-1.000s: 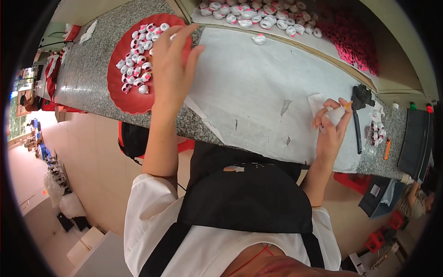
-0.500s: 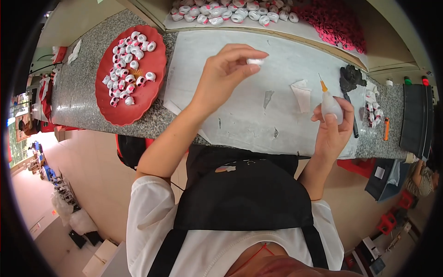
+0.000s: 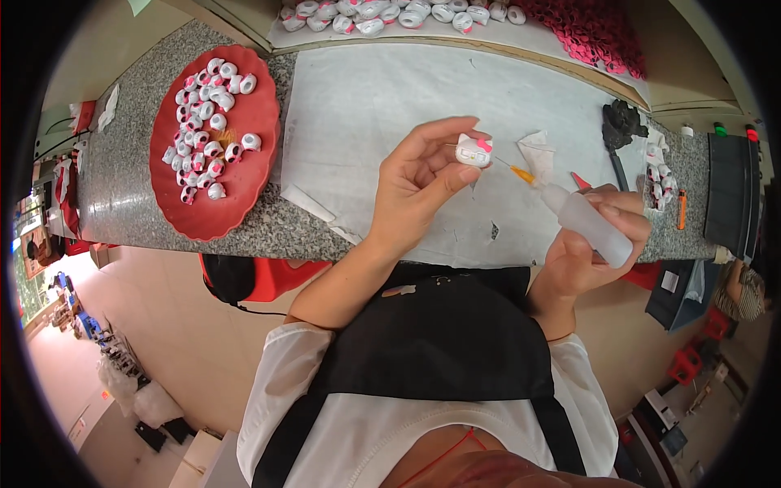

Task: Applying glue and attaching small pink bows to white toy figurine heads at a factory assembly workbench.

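Raised over the desk [image 3: 122,191] in the head view, the left hand [image 3: 429,172] is partly closed, its thumb below and its fingertips above a small white cat-head piece [image 3: 473,152] with a pink bow. That piece is pinched near the middle of the view, its face turned toward the camera. The right hand [image 3: 600,232] is curled around a translucent squeeze bottle [image 3: 598,226], thumb on one side and fingers wrapped over the other. The bottle tilts up to the left, and its orange nozzle [image 3: 521,173] carries a thin needle pointing at the piece. The needle's end is close beside it; whether the two touch, I cannot tell.

Beneath both hands lies a white sheet [image 3: 350,98], with a pale paper scrap [image 3: 535,150] on it near the nozzle. Left of the sheet, a red scalloped plate [image 3: 264,154] holds many similar white-and-pink pieces [image 3: 195,142]. Along the far side, a shelf [image 3: 297,38] bears a row of white pieces [image 3: 370,12] and, to their right, a heap of pink bits [image 3: 587,34]. At the right are a crumpled black lump [image 3: 623,124] and a slim orange tool [image 3: 682,210].
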### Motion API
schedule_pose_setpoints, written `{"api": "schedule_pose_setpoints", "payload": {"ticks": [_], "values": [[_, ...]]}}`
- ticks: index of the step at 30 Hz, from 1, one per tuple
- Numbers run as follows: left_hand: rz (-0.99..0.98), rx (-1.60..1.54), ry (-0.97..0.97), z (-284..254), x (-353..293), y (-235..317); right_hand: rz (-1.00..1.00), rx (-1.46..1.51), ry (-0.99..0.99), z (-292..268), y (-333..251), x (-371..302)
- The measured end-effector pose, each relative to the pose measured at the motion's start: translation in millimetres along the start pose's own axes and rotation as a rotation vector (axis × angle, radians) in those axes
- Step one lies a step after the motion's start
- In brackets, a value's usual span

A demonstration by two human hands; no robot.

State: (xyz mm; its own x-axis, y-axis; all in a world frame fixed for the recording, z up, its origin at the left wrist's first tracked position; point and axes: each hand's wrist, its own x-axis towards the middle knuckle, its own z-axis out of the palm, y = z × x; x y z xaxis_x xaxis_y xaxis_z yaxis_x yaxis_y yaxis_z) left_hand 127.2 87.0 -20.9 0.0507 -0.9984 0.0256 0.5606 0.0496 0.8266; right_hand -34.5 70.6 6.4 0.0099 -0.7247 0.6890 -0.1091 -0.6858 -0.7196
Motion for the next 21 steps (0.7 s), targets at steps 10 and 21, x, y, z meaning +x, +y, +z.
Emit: {"api": "schedule_pose_setpoints", "payload": {"ticks": [10, 21], "values": [[-0.004, -0.016, -0.02, -6.3, -4.6, 0.4, -0.008, -0.004, -0.041, 13.8, -6.7, -5.2], [0.006, 0.036, -0.034, -5.1, -4.3, -2.0, 0.001, 0.096, -0.117, 8.8, -7.1, -4.8]]}}
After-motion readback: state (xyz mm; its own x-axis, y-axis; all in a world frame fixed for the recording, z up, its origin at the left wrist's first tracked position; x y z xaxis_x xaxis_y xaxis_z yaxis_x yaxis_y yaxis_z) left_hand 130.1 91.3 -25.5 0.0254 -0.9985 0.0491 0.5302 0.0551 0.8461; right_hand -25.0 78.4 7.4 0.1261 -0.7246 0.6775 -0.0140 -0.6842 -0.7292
